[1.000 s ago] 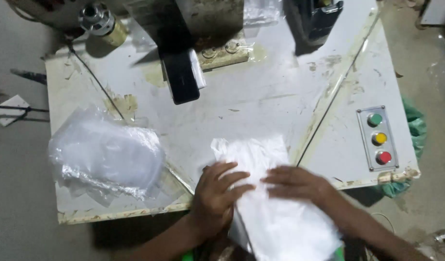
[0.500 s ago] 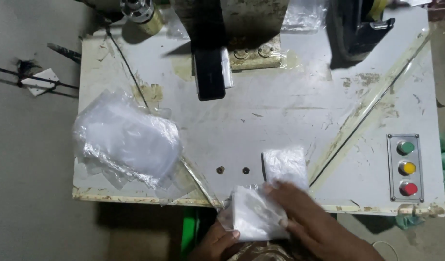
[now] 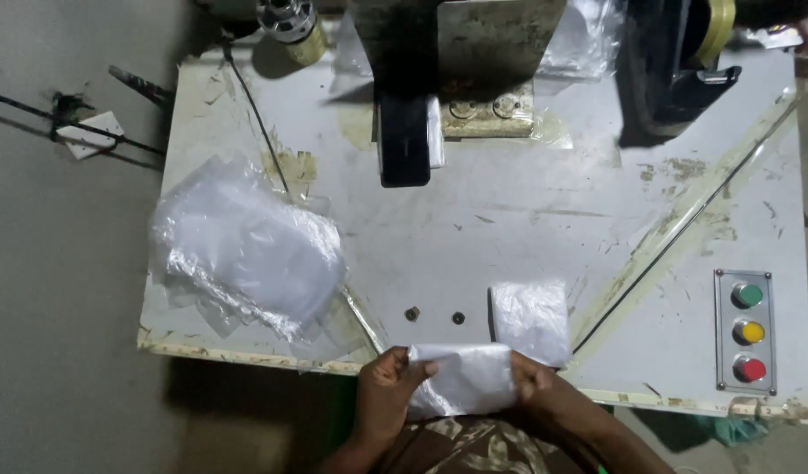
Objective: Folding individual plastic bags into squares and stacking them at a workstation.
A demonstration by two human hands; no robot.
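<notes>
A folded clear plastic bag (image 3: 464, 379) is held between both hands at the near edge of the white machine table (image 3: 527, 219). My left hand (image 3: 385, 395) grips its left end with the thumb on top. The bag's right end is pinched by my right hand (image 3: 544, 395). A second small plastic bag (image 3: 529, 318) lies flat on the table just beyond my right hand.
A loose heap of clear plastic bags (image 3: 246, 246) sits at the table's left. A dark press head (image 3: 406, 132) stands at the back centre. A panel with green, yellow and red buttons (image 3: 748, 332) is at the right front corner. Two bolts (image 3: 435, 314) stick up near the front.
Both hands pulled back from the tabletop to its front edge, lifting one bag off the table. One small bag stays lying there. The camera view shifted.
</notes>
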